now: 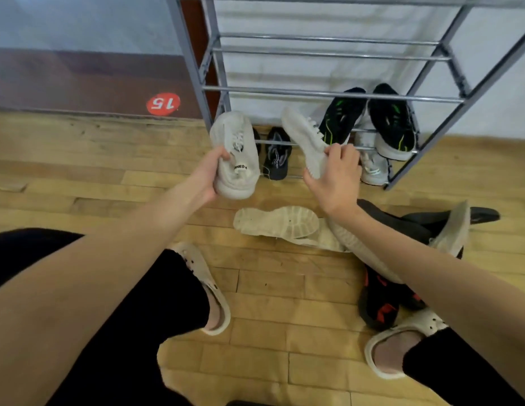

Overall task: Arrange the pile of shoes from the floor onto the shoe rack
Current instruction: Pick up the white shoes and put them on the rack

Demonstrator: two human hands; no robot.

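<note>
Left hand [210, 174]: closed around the heel end of a white lace-up sneaker [235, 153], toe pointing toward the rack, held above the floor.
Right hand [334, 178]: gripping the heel of a second white sneaker [303, 136], tilted on its side, sole facing right, in front of the rack's low rails.
Shoe rack [328, 95]: grey metal rails, against a white wall.
Lower rails: pair of black sneakers with green marks [369, 118]; below, a dark grey shoe [277, 155] and a pale grey shoe [374, 168].
Pile on the floor [396, 241]: beneath the right forearm, a white shoe sole-up, black shoes, a black-and-red shoe.
Floor [94, 171]: light wood boards.
Feet: in cream clogs [214, 291], black trousers.
</note>
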